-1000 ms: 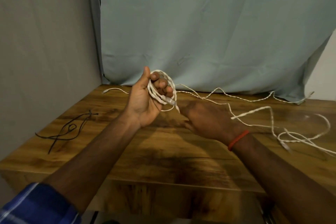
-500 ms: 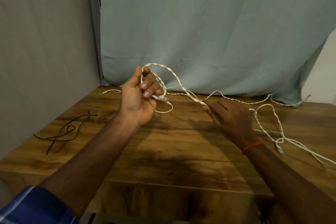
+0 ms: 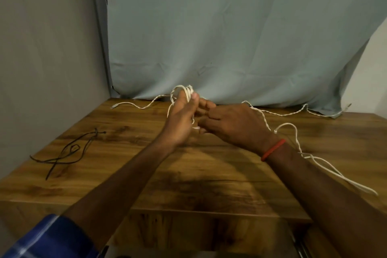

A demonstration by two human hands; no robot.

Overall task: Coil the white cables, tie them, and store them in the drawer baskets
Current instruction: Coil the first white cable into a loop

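Head view: two hands meet at a white cable (image 3: 185, 91) over the wooden table (image 3: 188, 174).
Above the table's middle, the left hand (image 3: 180, 120) grips the coiled loops. The right hand (image 3: 234, 125) is just beside it, fingers bent; whether it pinches anything I cannot tell. Loose cable lies on the table's right side, up to its back edge.

Setting: plain indoor room corner, home-like and makeshift; the exact kind of room cannot be told.
Evidence:
- Wood-grain tabletop (image 3: 209, 174), dark-knotted, set into the corner.
- Grey wall (image 3: 46, 48) on the left.
- Pale blue-grey cloth (image 3: 230, 37) hung behind as a backdrop, creased, hem reaching the tabletop.
- Strip of white wall (image 3: 374, 69) at far right.
- Loose items: thin black cord (image 3: 69, 153); white cables (image 3: 187, 91) trailing over the wood.
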